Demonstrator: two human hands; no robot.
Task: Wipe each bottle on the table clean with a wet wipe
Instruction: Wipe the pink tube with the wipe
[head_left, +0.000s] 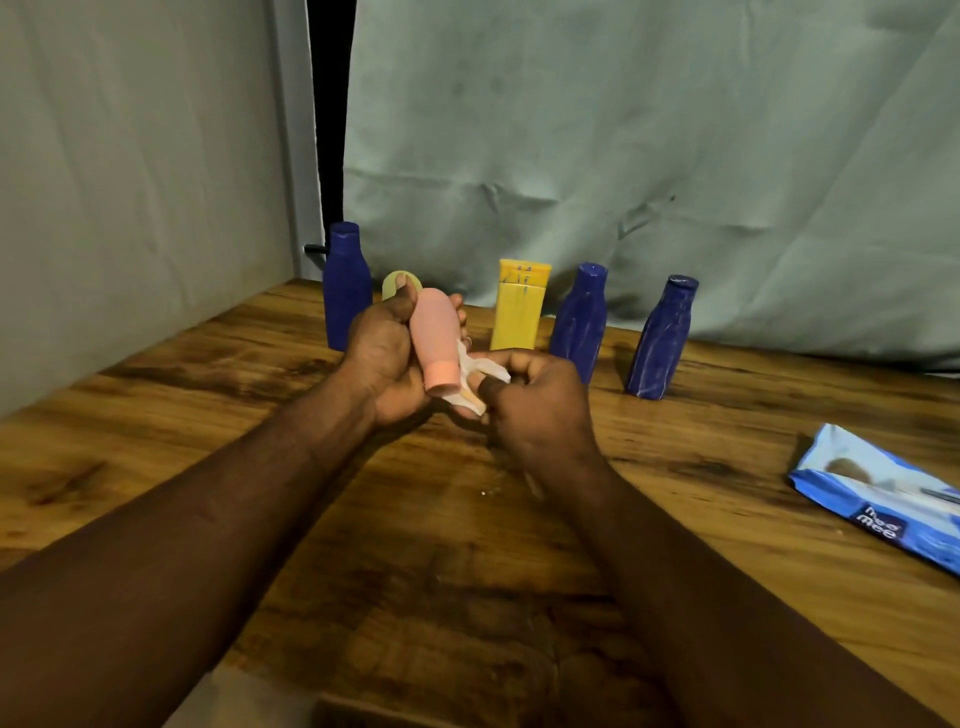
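Head view: left hand (382, 353) grips pink bottle (435, 335); right hand (535, 397) pinches wipe (485, 369) against it.

Wipes pack (878, 493) cut by right edge, yellowish object (388, 286) behind left hand (382, 358)

In my left hand (382, 358) a bottle (435, 332) above the table (208, 415), wet wipe (485, 370) in my right hand (540, 405) at its near end — row of standing bottles (519, 312) behind, wipes pack (878, 493) lying far right.
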